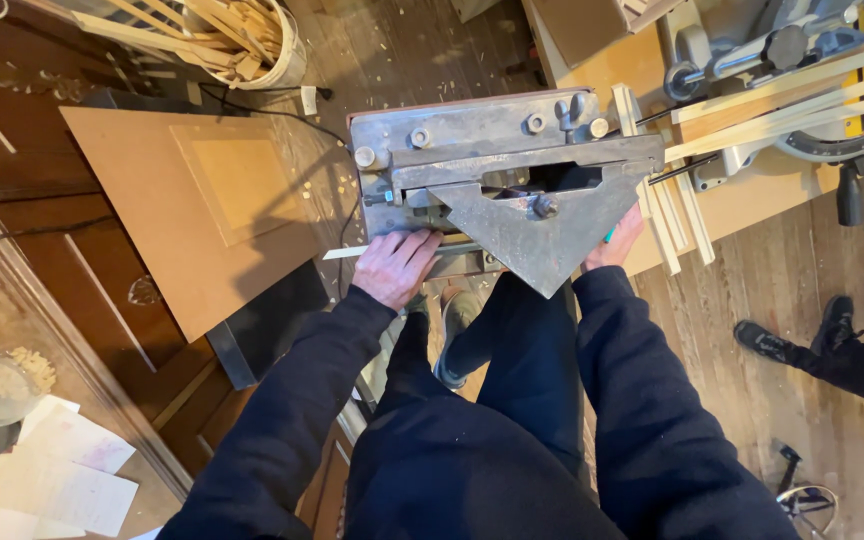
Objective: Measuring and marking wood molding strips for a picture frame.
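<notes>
Machine (pixel 512 190) under both hands: bare grey metal, dull, scuffed, with worn bolts. Strip (pixel 347 252) beneath the left hand (pixel 395 265): pale raw wood, smooth. Sleeves: matt dark cloth. Floor (pixel 752 330) beyond the right hand (pixel 614 240): rough worn planks.

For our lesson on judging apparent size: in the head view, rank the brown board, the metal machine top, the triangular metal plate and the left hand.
1. Brown board
2. Metal machine top
3. Triangular metal plate
4. Left hand

The board lies lower, farther from the camera, so its lead is probably understated.
</notes>
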